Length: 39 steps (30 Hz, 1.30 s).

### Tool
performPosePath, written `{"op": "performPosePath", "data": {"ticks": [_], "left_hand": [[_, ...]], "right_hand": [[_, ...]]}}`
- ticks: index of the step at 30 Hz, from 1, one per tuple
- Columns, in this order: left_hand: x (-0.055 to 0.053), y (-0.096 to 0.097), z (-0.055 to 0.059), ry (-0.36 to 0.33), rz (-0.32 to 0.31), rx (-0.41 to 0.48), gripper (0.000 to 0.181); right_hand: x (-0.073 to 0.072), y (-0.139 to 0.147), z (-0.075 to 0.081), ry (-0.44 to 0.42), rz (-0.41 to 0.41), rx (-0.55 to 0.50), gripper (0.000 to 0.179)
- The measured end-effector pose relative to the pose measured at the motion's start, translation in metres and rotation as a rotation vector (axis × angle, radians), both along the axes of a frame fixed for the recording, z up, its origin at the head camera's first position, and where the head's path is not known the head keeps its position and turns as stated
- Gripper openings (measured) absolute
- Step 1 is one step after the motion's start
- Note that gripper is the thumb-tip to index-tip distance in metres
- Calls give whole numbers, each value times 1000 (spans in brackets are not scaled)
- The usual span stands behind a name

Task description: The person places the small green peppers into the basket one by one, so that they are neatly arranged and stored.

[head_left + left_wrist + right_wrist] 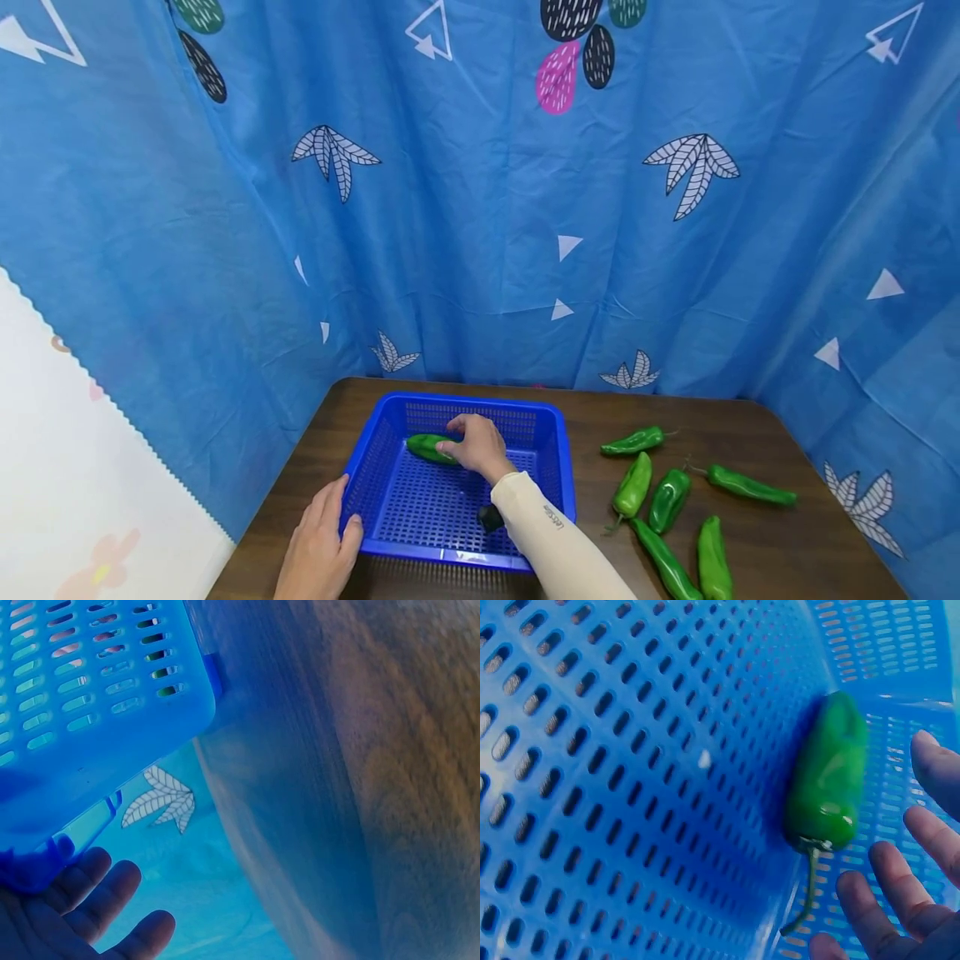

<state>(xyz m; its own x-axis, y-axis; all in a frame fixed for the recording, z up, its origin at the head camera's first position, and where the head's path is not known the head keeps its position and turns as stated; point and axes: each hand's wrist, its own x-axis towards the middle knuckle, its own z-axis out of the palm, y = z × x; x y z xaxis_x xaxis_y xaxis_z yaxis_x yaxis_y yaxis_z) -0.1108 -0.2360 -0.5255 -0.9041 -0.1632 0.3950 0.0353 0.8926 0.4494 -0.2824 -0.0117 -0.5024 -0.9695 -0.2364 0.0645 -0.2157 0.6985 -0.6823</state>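
A blue plastic basket point(438, 557) with slotted walls and floor stands on the wooden table. Inside it, towards the back left, lies a green pepper point(826, 780), its thin stem visible in the right wrist view. My right hand point(478, 443) reaches into the basket over the pepper. In the right wrist view its fingers are spread beside the pepper, with a gap between. My left hand point(321, 537) rests against the basket's left side, fingers loosely extended by the rim in the left wrist view.
Several green peppers point(669, 498) lie scattered on the table point(585, 408) to the right of the basket. A blue patterned curtain point(480, 208) hangs behind and on both sides of the table. White cloth point(90, 467) shows at the lower left.
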Motion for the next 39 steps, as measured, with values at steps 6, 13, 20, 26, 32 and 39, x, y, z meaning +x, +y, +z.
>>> {"op": "performPosePath", "data": {"ticks": [6,13,20,26,32,39], "left_hand": [[-2,2,2,-15,-12,3,58],[-3,3,3,-46,-14,8,57],[-4,5,3,-32,-25,8,57],[-4,4,3,-14,-24,6,56],[-3,3,4,-8,-20,2,56],[-4,4,2,11,-16,7,56]], "right_hand": [[-2,7,7,55,-14,-19,35],[3,16,29,78,-16,-89,38],[11,34,56,111,-37,-183,40],[22,56,88,153,-38,-283,43],[28,76,109,214,-64,-317,40],[40,105,118,258,-116,-368,39]]}}
